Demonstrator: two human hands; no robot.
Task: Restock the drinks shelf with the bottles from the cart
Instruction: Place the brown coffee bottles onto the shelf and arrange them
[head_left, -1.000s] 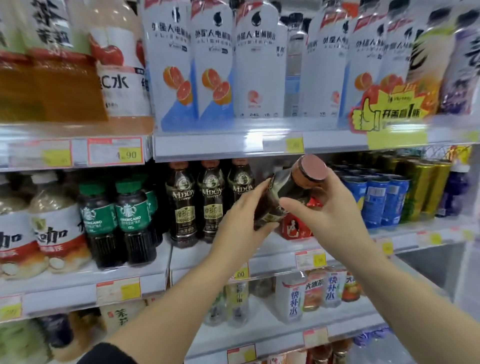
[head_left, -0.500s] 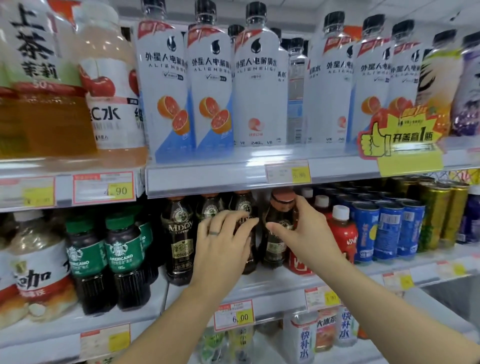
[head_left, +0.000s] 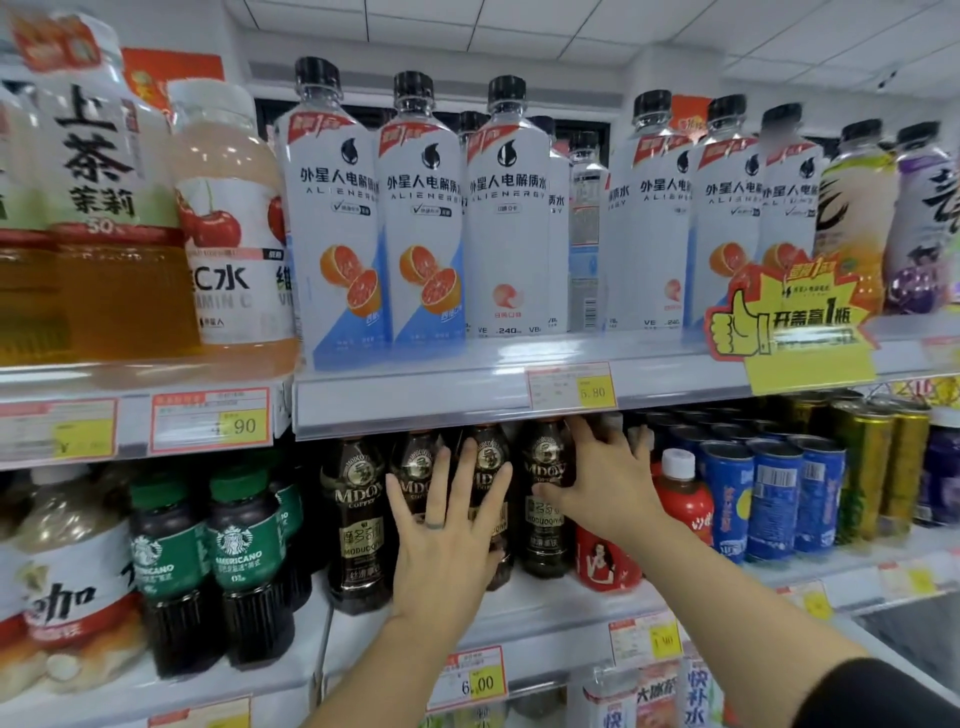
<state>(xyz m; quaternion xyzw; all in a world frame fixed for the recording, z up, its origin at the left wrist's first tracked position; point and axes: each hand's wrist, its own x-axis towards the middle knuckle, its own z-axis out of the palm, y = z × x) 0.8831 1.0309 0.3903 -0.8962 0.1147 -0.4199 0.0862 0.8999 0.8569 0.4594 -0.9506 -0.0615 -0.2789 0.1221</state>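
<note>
Several dark brown MDOV coffee bottles (head_left: 358, 519) stand in a row on the middle shelf (head_left: 571, 608). My right hand (head_left: 608, 483) grips the rightmost coffee bottle (head_left: 543, 540), which stands upright at the end of that row; the thumb lies across its front and the fingers reach round its neck. My left hand (head_left: 447, 551) lies flat with spread, straight fingers against the fronts of the two bottles in the middle of the row. The cart is not in view.
Green-labelled Americano bottles (head_left: 239, 561) stand left of the row. A red bottle with a white cap (head_left: 680, 499) and blue cans (head_left: 769, 499) stand right of it. The upper shelf's price rail (head_left: 415, 405) hangs just above the bottle caps, with tall white bottles (head_left: 415, 218) on top.
The coffee bottle, held tilted in front of the shelf a second ago, now stands upright in the row. My left hand has gone from the bottle's base to the neighbouring bottles' fronts.
</note>
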